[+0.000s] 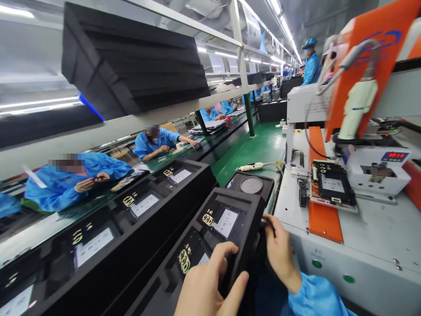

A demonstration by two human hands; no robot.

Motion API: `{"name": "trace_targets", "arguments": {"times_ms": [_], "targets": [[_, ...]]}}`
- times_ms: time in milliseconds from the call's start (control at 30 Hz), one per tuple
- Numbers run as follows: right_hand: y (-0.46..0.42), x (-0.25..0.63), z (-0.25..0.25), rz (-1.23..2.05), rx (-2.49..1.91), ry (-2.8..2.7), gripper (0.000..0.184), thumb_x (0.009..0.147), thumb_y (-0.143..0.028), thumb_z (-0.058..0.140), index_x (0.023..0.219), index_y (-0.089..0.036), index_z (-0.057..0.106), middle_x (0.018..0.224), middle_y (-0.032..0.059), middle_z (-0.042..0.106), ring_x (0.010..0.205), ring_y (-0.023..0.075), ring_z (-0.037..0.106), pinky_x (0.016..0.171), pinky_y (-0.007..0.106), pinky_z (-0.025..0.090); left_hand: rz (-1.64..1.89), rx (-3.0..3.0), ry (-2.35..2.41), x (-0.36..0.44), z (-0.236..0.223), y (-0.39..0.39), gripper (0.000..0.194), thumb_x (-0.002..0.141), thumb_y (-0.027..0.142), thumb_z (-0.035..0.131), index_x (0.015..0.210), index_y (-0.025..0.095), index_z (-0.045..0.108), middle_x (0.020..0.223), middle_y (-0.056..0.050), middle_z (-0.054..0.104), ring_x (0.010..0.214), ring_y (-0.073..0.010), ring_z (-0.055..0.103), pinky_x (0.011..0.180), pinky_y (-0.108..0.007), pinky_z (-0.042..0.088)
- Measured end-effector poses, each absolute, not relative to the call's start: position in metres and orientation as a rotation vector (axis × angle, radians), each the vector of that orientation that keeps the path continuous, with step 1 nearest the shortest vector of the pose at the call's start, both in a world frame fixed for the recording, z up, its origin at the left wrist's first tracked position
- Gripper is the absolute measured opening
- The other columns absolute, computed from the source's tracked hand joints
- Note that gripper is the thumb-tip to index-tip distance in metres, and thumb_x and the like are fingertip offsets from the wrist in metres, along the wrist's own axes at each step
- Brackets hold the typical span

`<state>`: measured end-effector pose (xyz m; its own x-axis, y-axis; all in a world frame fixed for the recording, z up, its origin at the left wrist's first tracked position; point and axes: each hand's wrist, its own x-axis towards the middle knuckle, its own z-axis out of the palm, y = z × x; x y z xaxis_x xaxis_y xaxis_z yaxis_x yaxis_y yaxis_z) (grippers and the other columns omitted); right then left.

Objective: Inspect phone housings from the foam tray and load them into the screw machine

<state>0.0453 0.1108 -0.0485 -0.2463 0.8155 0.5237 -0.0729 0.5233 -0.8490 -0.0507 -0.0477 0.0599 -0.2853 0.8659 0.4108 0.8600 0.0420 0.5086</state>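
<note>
Benches run the length of the hall, and across the green conveyor several workers in blue smocks bend over small parts. Overhead, a stack of black foam trays sits on the upper rack. To the right stands a grey screwdriving machine with an orange fixture plate carrying one black module. A long black foam tray lies at left, its pockets filled with modules. Closest in, a second foam tray (the one being handled) is tilted up between both hands: the left hand is clamped over its near edge, thumb on the side wall, and the right hand curls round its right side, fingers hidden behind the foam. Because the tray is soft and held at a slant, a loosened grip would probably let it flex and spill the seated modules; swinging it rightward could also knock the fixture.
</note>
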Motion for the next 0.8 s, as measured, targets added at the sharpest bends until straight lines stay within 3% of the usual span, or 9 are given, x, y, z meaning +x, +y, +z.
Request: {"name": "trace_targets", "arguments": {"times_ms": [200,333,467,633,800], "targets": [[0.109,0.073,-0.064,0.882,-0.709,-1.401,0.024,0.1,-0.034,0.049,0.119,-0.021,0.056,0.124,0.0078,0.061,0.115,0.0167,0.059,0.098,0.031,0.049,0.846,1.813,2.044,-0.051,0.043,-0.034,0.023,0.088,0.027,0.048,0.11,0.022,0.053,0.058,0.007,0.042,0.048,-0.013,0.042,0.048,-0.026,0.028],[0.106,0.08,-0.07,0.904,-0.686,-1.443,0.023,0.098,-0.035,0.053,0.117,-0.021,0.055,0.129,0.009,0.057,0.121,0.0192,0.055,0.103,0.035,0.044,0.942,1.688,2.025,-0.054,0.057,-0.035,0.017,0.089,0.026,0.045,0.095,0.022,0.06,0.062,0.004,0.054,0.056,-0.0125,0.05,0.055,-0.024,0.035],[0.115,0.078,-0.077,0.842,-0.709,-1.615,0.023,0.097,-0.039,0.054,0.111,-0.022,0.057,0.13,0.0071,0.056,0.123,0.0202,0.052,0.108,0.04,0.038,1.026,1.57,2.149,-0.077,0.08,-0.065,0.019,0.093,0.036,0.048,0.096,0.024,0.062,0.065,0.004,0.055,0.058,-0.011,0.05,0.053,-0.021,0.036],[0.129,0.068,-0.079,0.887,-0.864,-1.79,0.047,0.09,-0.058,0.052,0.116,-0.02,0.06,0.129,0.0071,0.058,0.123,0.0241,0.051,0.107,0.041,0.037,0.954,1.41,2.416,-0.123,0.07,-0.13,0.032,0.091,0.052,0.051,0.099,0.024,0.063,0.067,0.004,0.061,0.06,-0.0111,0.058,0.053,-0.017,0.042],[0.132,0.066,-0.078,0.958,-0.968,-1.772,0.059,0.087,-0.064,0.052,0.122,-0.017,0.057,0.124,0.0098,0.06,0.111,0.0257,0.056,0.097,0.04,0.041,1.065,1.149,2.584,-0.155,0.035,-0.171,0.054,0.08,0.068,0.053,0.093,0.016,0.061,0.057,0.001,0.058,0.053,-0.0142,0.056,0.05,-0.02,0.044]]}}
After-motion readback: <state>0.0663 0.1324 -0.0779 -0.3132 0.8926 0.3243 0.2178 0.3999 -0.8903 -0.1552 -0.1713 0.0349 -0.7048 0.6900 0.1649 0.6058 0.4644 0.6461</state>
